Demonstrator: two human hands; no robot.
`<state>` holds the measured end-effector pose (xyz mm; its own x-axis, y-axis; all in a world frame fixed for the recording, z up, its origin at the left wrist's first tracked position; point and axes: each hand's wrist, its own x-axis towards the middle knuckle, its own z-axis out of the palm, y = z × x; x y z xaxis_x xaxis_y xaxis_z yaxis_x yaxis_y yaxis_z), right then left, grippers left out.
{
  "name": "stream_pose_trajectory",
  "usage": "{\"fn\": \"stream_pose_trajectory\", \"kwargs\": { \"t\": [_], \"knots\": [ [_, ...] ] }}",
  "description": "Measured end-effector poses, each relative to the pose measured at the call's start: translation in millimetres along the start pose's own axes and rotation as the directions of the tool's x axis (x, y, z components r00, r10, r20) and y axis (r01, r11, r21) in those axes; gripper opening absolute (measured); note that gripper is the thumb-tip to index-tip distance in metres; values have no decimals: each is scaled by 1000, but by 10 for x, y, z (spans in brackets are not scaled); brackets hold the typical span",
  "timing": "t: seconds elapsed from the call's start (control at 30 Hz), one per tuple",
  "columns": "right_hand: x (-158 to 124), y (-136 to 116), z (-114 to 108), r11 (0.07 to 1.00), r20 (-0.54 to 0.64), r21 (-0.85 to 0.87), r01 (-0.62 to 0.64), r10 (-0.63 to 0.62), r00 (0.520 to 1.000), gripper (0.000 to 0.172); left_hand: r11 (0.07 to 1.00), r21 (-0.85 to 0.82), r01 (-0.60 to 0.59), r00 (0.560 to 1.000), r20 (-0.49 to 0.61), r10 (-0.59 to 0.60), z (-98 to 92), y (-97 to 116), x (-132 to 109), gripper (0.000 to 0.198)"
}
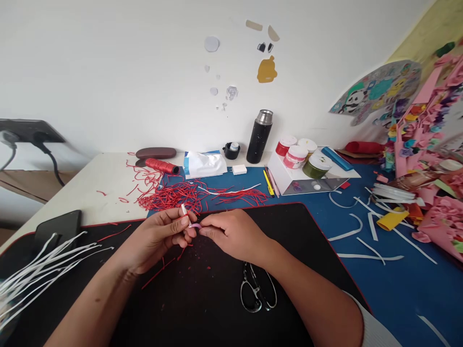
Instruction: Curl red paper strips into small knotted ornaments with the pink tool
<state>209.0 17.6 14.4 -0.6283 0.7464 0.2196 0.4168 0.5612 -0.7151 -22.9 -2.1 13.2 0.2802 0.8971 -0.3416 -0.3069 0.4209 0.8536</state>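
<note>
over the black mat (202,313) on the tabletop (108,178), the left hand (159,238) and right hand (233,236) each have fingers pinched on one end of a small pink-and-white strip (195,225) lying crosswise between them, scissors (257,289) nearer the right.

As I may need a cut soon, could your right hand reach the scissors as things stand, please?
Probably yes: the scissors lie on the mat close by the right hand, nothing between, though that hand pinches a strip.
</note>
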Motion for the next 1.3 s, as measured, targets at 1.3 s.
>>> {"fn": "stream_pose_trajectory", "kwargs": {
  "t": [1.3],
  "knots": [
    [19,-19,-8,542,501,591,-597,333,799,32,931,361,59,995,52,-84,9,95,-60,39]
  ]
}}
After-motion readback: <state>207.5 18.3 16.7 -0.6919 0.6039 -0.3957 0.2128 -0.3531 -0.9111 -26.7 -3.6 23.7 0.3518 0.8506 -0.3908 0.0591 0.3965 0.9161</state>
